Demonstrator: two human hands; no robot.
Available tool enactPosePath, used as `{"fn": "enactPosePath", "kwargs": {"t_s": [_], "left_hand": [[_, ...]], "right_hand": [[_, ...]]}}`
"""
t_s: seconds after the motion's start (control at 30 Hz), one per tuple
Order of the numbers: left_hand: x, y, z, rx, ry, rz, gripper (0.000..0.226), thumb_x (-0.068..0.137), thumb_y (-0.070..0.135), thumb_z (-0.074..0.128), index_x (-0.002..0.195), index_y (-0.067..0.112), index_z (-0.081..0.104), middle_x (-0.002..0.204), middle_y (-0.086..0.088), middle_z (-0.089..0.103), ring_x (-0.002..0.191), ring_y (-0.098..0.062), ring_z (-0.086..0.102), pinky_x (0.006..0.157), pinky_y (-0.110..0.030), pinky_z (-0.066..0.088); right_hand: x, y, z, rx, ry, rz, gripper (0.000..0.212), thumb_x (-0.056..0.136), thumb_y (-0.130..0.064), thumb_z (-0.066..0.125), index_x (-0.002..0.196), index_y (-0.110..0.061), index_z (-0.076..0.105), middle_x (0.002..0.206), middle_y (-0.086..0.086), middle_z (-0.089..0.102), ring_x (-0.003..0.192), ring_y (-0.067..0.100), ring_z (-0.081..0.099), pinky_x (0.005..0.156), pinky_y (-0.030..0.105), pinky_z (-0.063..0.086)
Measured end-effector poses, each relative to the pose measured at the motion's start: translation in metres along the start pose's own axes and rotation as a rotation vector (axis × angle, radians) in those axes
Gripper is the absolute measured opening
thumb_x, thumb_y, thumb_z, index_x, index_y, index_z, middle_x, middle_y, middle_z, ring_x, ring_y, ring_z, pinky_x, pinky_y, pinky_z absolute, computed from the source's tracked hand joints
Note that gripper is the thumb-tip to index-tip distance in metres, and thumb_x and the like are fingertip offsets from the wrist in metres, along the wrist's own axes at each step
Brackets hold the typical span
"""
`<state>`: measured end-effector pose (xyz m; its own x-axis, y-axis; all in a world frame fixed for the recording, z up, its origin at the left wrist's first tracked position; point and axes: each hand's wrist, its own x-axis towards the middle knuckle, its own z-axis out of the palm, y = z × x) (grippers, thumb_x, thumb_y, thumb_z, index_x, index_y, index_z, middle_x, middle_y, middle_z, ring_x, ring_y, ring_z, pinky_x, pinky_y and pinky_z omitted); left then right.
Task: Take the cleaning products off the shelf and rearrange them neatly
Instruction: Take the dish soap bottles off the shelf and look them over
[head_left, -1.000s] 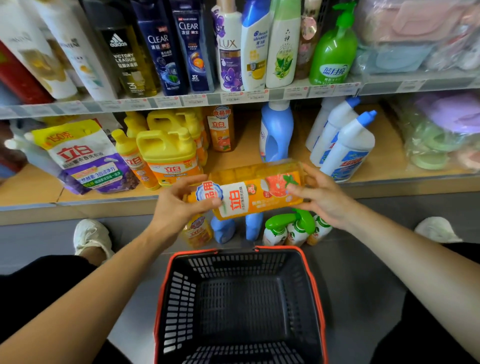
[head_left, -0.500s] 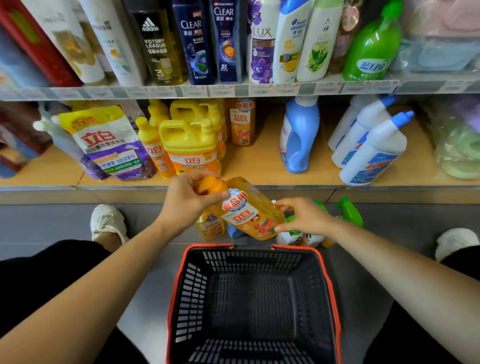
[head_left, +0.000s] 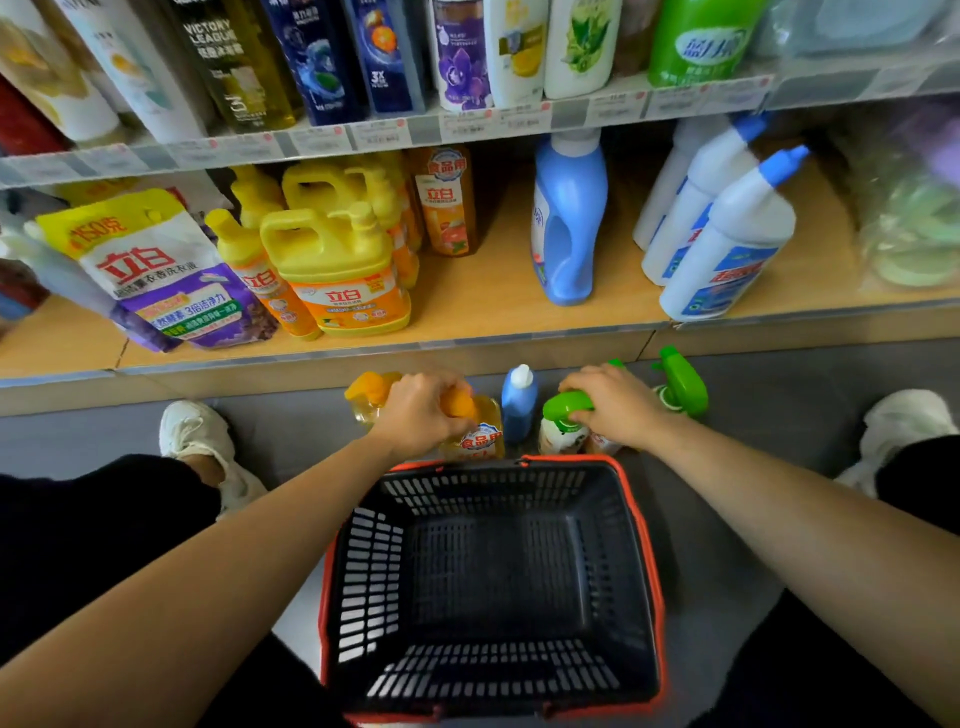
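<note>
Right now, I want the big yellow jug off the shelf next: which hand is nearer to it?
Left. The left hand, gripping an orange-capped bottle, is below the yellow jug, slightly right; the right hand, on a green sprayer, is farther right.

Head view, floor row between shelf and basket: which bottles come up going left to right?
Orange-capped bottle → orange dish-soap bottle gripped by the left hand → blue bottle → green spray bottle gripped by the right hand → second green sprayer.
</note>
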<state>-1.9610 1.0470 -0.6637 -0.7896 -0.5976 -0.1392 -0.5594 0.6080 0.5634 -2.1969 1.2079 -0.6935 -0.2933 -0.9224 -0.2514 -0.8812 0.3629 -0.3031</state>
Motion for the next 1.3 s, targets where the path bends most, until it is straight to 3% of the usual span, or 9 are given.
{"fn": "enactPosePath", "kwargs": {"t_s": [0.17,0.33,0.53,0.63,0.8,0.93,1.07,1.17,1.3], "left_hand": [[0.002,-0.012,0.026,-0.05,-0.051,-0.08,0.028,0.074,0.025,0.088,0.093,0.025,0.069,0.082,0.008,0.066,0.073,-0.009,0.06,0.066,-0.024,0.046],[0.006,-0.012,0.017,-0.029,-0.183,-0.023,0.036,0.08,0.034,0.083,0.112,0.024,0.072,0.104,0.004,0.074,0.095,-0.016,0.069,0.086,-0.035,0.056],[0.01,-0.049,-0.031,0.147,0.144,-0.128,0.019,0.089,0.035,0.069,0.108,0.031,0.074,0.108,0.009,0.074,0.101,-0.02,0.067,0.076,-0.031,0.048],[0.022,-0.073,-0.042,0.101,0.145,-0.199,0.024,0.089,0.035,0.07,0.111,0.026,0.073,0.122,0.001,0.07,0.113,-0.025,0.06,0.088,-0.039,0.051],[0.04,-0.096,-0.022,0.008,0.101,-0.319,0.031,0.085,0.049,0.07,0.112,0.035,0.071,0.121,0.006,0.07,0.11,-0.024,0.065,0.089,-0.038,0.053],[0.048,-0.109,-0.004,0.005,0.179,-0.349,0.029,0.082,0.055,0.064,0.099,0.035,0.074,0.105,0.004,0.076,0.1,-0.027,0.069,0.081,-0.038,0.058],[0.049,-0.12,0.006,0.002,0.239,-0.346,0.031,0.071,0.061,0.057,0.083,0.037,0.071,0.086,0.007,0.075,0.086,-0.025,0.07,0.067,-0.031,0.05],[0.05,-0.123,0.011,-0.005,0.275,-0.336,0.03,0.069,0.06,0.057,0.081,0.036,0.071,0.083,0.008,0.074,0.083,-0.024,0.069,0.065,-0.029,0.048],[0.052,-0.127,0.012,-0.011,0.282,-0.335,0.029,0.069,0.059,0.057,0.08,0.036,0.071,0.083,0.011,0.073,0.083,-0.022,0.068,0.07,-0.032,0.053]], "right_hand": [[0.0,0.003,0.004,0.048,0.027,-0.006,0.046,0.086,-0.029,0.077,0.129,-0.02,0.063,0.127,0.005,0.064,0.122,0.029,0.055,0.104,0.038,0.041],[0.0,0.002,0.004,0.027,0.014,-0.002,0.046,0.088,-0.031,0.075,0.131,-0.021,0.062,0.127,0.004,0.064,0.121,0.028,0.055,0.103,0.039,0.042],[0.01,-0.008,0.0,0.007,-0.022,0.04,0.054,0.088,-0.046,0.071,0.135,-0.024,0.057,0.128,0.0,0.066,0.118,0.024,0.061,0.091,0.036,0.05],[0.024,-0.023,-0.007,0.127,0.011,0.077,0.059,0.087,-0.048,0.073,0.138,-0.024,0.055,0.121,-0.002,0.067,0.108,0.022,0.065,0.081,0.034,0.049],[0.081,-0.052,-0.023,0.423,0.146,0.12,0.053,0.084,-0.038,0.079,0.13,-0.017,0.061,0.113,0.0,0.067,0.093,0.019,0.066,0.086,0.04,0.055],[0.156,-0.069,-0.03,0.571,0.21,0.209,0.065,0.084,-0.035,0.08,0.139,-0.013,0.052,0.131,0.008,0.062,0.112,0.025,0.063,0.098,0.04,0.051],[0.224,-0.074,-0.027,0.658,0.267,0.254,0.097,0.08,-0.036,0.083,0.157,-0.02,0.026,0.159,0.008,0.038,0.141,0.027,0.042,0.114,0.045,0.039],[0.264,-0.071,-0.028,0.792,0.33,0.246,0.112,0.076,-0.034,0.087,0.16,-0.023,0.013,0.165,0.005,0.026,0.149,0.025,0.028,0.12,0.042,0.028],[0.288,-0.066,-0.021,0.923,0.297,0.148,0.107,0.075,-0.028,0.088,0.159,-0.021,0.022,0.155,0.002,0.045,0.141,0.016,0.043,0.119,0.038,0.033]]}}
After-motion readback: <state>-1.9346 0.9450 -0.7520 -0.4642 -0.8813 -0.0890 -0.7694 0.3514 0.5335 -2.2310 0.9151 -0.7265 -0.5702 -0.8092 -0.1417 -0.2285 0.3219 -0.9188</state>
